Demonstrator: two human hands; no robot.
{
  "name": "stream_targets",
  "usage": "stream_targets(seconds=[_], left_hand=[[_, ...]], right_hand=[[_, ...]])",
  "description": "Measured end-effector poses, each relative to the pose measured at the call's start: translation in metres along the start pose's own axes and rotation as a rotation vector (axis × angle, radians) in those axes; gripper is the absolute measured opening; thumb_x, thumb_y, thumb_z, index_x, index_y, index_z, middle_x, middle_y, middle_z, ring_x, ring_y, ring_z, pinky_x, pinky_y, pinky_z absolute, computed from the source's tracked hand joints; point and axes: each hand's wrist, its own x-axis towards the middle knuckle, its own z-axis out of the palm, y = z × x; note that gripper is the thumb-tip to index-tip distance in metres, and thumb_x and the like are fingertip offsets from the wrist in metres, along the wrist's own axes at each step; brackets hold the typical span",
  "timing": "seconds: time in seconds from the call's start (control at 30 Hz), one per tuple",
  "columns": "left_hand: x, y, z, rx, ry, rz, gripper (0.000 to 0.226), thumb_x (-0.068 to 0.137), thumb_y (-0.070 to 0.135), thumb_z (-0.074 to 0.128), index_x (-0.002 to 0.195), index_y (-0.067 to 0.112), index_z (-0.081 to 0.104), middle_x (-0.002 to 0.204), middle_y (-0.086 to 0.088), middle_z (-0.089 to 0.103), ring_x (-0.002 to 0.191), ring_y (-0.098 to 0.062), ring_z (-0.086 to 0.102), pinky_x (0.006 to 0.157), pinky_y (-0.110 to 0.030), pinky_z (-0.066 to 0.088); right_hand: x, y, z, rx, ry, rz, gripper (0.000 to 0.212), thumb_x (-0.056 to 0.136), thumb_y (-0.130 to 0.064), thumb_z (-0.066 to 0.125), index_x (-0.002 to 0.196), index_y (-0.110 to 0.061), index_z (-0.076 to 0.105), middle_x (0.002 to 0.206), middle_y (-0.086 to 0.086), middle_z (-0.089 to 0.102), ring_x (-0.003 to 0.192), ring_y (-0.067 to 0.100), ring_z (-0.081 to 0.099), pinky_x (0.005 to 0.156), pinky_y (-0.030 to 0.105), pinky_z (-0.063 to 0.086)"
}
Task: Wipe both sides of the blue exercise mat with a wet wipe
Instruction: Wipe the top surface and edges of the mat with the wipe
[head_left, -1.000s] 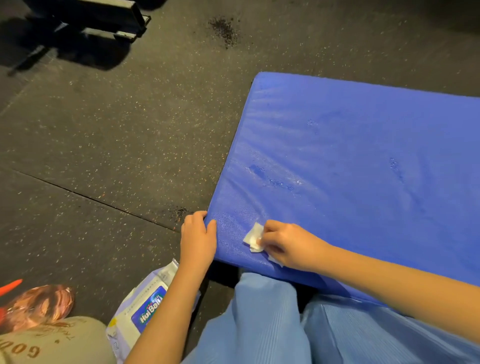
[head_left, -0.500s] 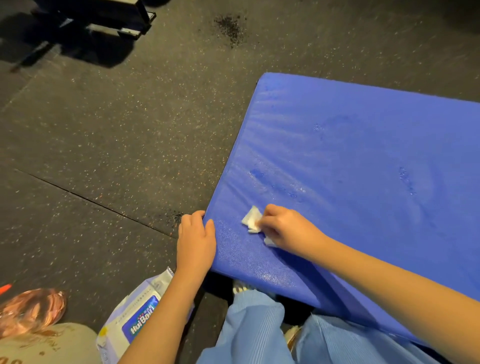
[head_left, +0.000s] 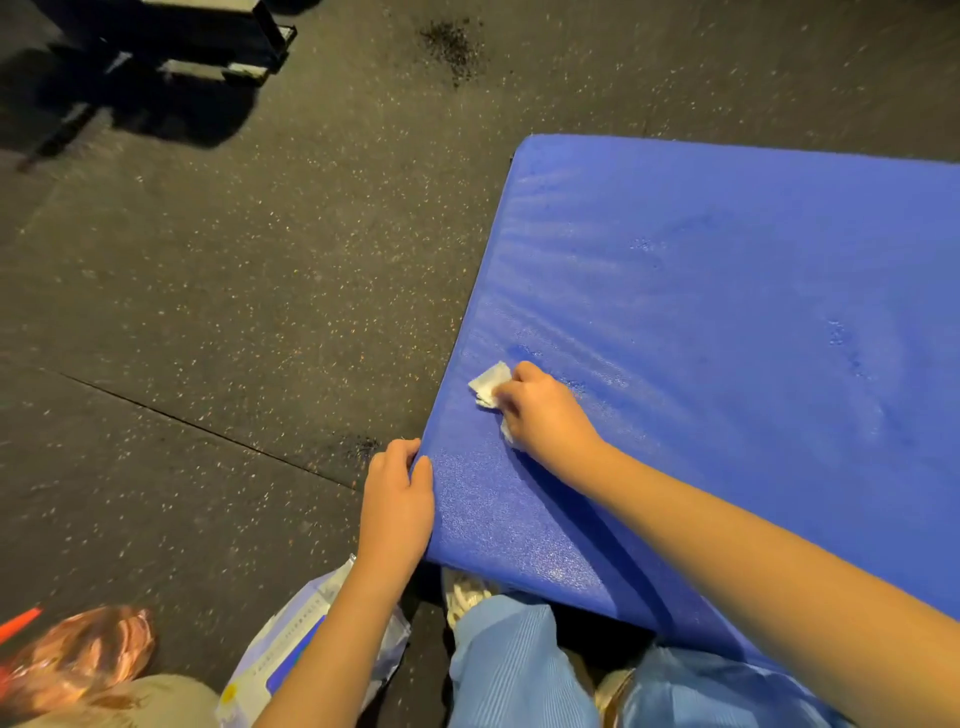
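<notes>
Blue mat (head_left: 727, 312) fills the right of frame, cut off at the right edge. Left hand (head_left: 397, 499) still grips its near-left corner. Right hand (head_left: 545, 415), curled, presses wipe (head_left: 488, 383) farther up the mat than before; the wipe is mostly hidden under its fingers. Wipe pack (head_left: 291, 644) at lower centre sits half behind the left forearm.

Crumpled white wet wipe (head_left: 488, 383) lies on blue mat (head_left: 727, 322).

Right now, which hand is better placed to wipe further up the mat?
Right. The right hand holds the wet wipe against the blue mat; the left hand grips the mat's near corner, holding no wipe.
</notes>
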Motion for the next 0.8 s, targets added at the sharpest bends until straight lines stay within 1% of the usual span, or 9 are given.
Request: stream_targets(seconds=[0.1,0.17,0.27,0.33,0.47,0.53,0.6,0.67,0.8], left_hand=[[0.0,-0.003,-0.002,-0.009,0.019,0.014,0.017,0.099,0.01,0.042,0.106,0.013,0.057,0.107,-0.007,0.053,0.097,-0.021,0.049,0.076,-0.028,0.031],[0.0,-0.007,-0.004,-0.017,0.013,0.017,0.018,0.1,0.009,0.04,0.102,0.013,0.058,0.104,-0.009,0.053,0.095,-0.022,0.049,0.074,-0.027,0.03],[0.001,-0.009,-0.004,-0.083,-0.006,-0.001,0.026,0.1,0.009,0.038,0.11,0.014,0.061,0.11,-0.005,0.055,0.101,-0.018,0.05,0.081,-0.028,0.034],[0.001,-0.007,-0.004,-0.113,-0.003,-0.009,0.026,0.1,0.01,0.039,0.111,0.015,0.062,0.11,-0.003,0.054,0.102,-0.017,0.051,0.083,-0.029,0.035],[-0.002,-0.007,-0.004,-0.08,0.005,-0.007,0.018,0.1,0.009,0.041,0.106,0.011,0.058,0.108,-0.008,0.051,0.087,-0.012,0.047,0.073,-0.022,0.029],[-0.001,-0.007,-0.003,-0.065,-0.001,0.018,0.021,0.1,0.009,0.04,0.111,0.009,0.058,0.111,-0.009,0.05,0.089,-0.012,0.045,0.073,-0.022,0.028],[0.0,-0.007,-0.003,-0.052,-0.021,0.028,0.027,0.101,0.011,0.037,0.119,0.009,0.057,0.115,-0.007,0.049,0.095,-0.012,0.045,0.077,-0.022,0.03],[0.0,-0.007,-0.003,-0.015,-0.03,0.028,0.028,0.102,0.014,0.036,0.121,0.011,0.056,0.117,-0.006,0.048,0.099,-0.015,0.047,0.081,-0.026,0.033],[0.006,-0.004,-0.002,0.132,-0.077,0.037,0.028,0.102,0.024,0.041,0.124,0.011,0.051,0.12,-0.007,0.046,0.109,-0.025,0.048,0.087,-0.035,0.039]], right_hand=[[-0.015,-0.033,0.005,0.096,-0.169,-0.276,0.016,0.08,0.001,0.055,0.088,-0.002,0.069,0.09,0.019,0.053,0.075,0.036,0.054,0.059,0.037,0.041],[-0.015,-0.035,0.002,0.042,-0.285,-0.383,0.017,0.079,0.0,0.057,0.089,-0.005,0.07,0.089,0.017,0.054,0.072,0.036,0.054,0.056,0.039,0.045],[0.014,-0.014,0.0,-0.1,-0.15,-0.179,0.02,0.081,-0.003,0.058,0.097,-0.007,0.069,0.093,0.015,0.051,0.08,0.034,0.055,0.056,0.035,0.037],[0.017,-0.013,0.001,-0.086,-0.08,-0.068,0.021,0.083,-0.003,0.056,0.099,-0.006,0.068,0.096,0.015,0.051,0.084,0.035,0.054,0.059,0.033,0.03],[-0.012,-0.04,0.002,0.058,-0.267,-0.377,0.026,0.078,0.003,0.058,0.097,-0.008,0.073,0.093,0.016,0.056,0.076,0.035,0.055,0.058,0.034,0.041],[0.001,-0.028,-0.004,-0.006,-0.269,-0.312,0.025,0.077,0.001,0.061,0.096,-0.009,0.073,0.091,0.016,0.055,0.077,0.034,0.056,0.056,0.034,0.041],[0.022,-0.002,-0.007,-0.092,-0.121,-0.13,0.019,0.079,-0.003,0.061,0.096,-0.004,0.07,0.09,0.015,0.051,0.08,0.034,0.054,0.057,0.033,0.032],[0.023,0.006,-0.005,-0.113,-0.037,-0.018,0.016,0.08,-0.003,0.06,0.093,-0.001,0.068,0.091,0.015,0.05,0.082,0.035,0.053,0.059,0.035,0.034],[-0.023,-0.017,0.001,0.025,-0.225,-0.262,0.01,0.077,-0.001,0.064,0.085,-0.003,0.07,0.089,0.016,0.057,0.073,0.034,0.057,0.06,0.035,0.044]])
